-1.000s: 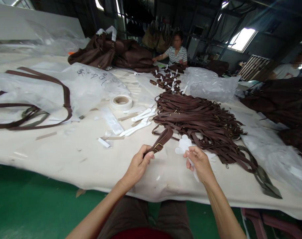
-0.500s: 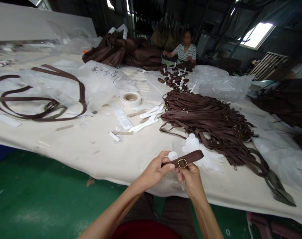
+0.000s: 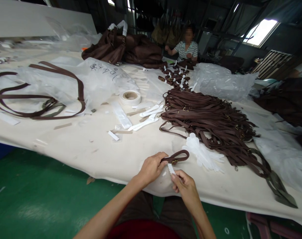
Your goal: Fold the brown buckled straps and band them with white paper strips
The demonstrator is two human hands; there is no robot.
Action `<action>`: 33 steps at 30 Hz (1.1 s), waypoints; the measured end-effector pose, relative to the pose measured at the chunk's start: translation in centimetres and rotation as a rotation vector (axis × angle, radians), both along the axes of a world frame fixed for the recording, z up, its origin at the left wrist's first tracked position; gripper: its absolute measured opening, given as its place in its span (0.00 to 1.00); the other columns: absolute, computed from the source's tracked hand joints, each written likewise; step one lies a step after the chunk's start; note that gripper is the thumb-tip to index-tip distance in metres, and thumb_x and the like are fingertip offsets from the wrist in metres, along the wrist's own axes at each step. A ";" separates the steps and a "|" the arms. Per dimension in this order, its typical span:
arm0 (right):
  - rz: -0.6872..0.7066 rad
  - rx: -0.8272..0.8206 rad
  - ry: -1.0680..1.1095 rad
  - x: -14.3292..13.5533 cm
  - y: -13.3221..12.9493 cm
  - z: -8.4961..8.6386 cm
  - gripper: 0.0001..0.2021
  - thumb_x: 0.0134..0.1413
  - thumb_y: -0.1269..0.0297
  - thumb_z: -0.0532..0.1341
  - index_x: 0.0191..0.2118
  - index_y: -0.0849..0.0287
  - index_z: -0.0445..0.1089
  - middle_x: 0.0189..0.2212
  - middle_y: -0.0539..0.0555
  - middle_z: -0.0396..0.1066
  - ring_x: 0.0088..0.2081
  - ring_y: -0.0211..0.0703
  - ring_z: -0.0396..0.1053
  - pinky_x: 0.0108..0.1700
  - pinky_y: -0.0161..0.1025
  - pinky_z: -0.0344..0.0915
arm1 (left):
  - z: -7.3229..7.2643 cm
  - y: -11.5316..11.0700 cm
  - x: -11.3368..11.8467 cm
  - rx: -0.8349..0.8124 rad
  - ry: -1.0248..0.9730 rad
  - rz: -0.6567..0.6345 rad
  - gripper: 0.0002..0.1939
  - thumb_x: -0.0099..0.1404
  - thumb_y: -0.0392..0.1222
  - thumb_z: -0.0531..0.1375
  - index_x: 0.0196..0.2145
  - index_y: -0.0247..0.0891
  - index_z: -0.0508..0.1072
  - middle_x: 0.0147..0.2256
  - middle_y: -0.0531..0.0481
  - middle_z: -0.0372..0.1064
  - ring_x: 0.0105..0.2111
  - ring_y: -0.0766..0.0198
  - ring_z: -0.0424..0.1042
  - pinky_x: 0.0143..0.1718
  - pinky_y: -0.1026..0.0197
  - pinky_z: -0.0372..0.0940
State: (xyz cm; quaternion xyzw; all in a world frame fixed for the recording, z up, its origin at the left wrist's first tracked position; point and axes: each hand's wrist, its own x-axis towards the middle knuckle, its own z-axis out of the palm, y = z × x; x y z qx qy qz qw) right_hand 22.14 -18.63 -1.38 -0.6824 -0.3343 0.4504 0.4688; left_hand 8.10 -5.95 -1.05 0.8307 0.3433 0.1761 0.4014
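Note:
A brown strap [image 3: 181,154] with a small brass buckle is folded into a loop, and my left hand [image 3: 152,168] grips its gathered end. From under that grip a white strip with a toothed edge [image 3: 171,168] hangs down. My right hand [image 3: 184,183] pinches the lower end of this strip just below the strap. Right of the loop lie several white strips with rounded ends [image 3: 199,151], loose on the table. What is inside my left fist is partly hidden.
Behind my hands spreads a pile of brown straps [image 3: 203,113] with brass fittings. A tape roll [image 3: 130,98] and white toothed strips [image 3: 147,121] lie left of it. Brown bags [image 3: 143,53] and plastic sheeting [image 3: 222,83] are farther back, where a person [image 3: 187,49] sits.
The loop has turned edge-on and shifted left. My right hand has come off the strap and moved down, drawing the white strip's end with it. My left hand keeps its grip.

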 end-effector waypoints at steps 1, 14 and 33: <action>-0.014 0.054 -0.059 0.0 -0.1 0.0 0.19 0.55 0.46 0.63 0.27 0.58 0.71 0.27 0.53 0.69 0.28 0.39 0.67 0.29 0.34 0.65 | -0.3 -0.1 0.0 0.008 0.009 0.005 0.12 0.69 0.42 0.51 0.44 0.44 0.73 0.43 0.49 0.75 0.42 0.57 0.74 0.44 0.59 0.65; -0.251 0.129 0.186 -1.4 2.1 -0.5 0.19 0.46 0.47 0.69 0.33 0.58 0.71 0.23 0.49 0.70 0.24 0.38 0.68 0.29 0.35 0.68 | -0.5 -0.7 0.0 0.030 0.099 0.060 0.09 0.66 0.39 0.53 0.44 0.45 0.65 0.37 0.52 0.76 0.37 0.58 0.76 0.38 0.61 0.63; -0.392 0.077 0.014 -2.9 3.8 -1.3 0.15 0.50 0.49 0.63 0.30 0.56 0.70 0.19 0.48 0.70 0.21 0.39 0.69 0.26 0.36 0.70 | -1.3 -0.5 0.1 0.063 0.134 0.093 0.08 0.67 0.40 0.53 0.44 0.46 0.63 0.36 0.54 0.76 0.37 0.58 0.77 0.36 0.61 0.64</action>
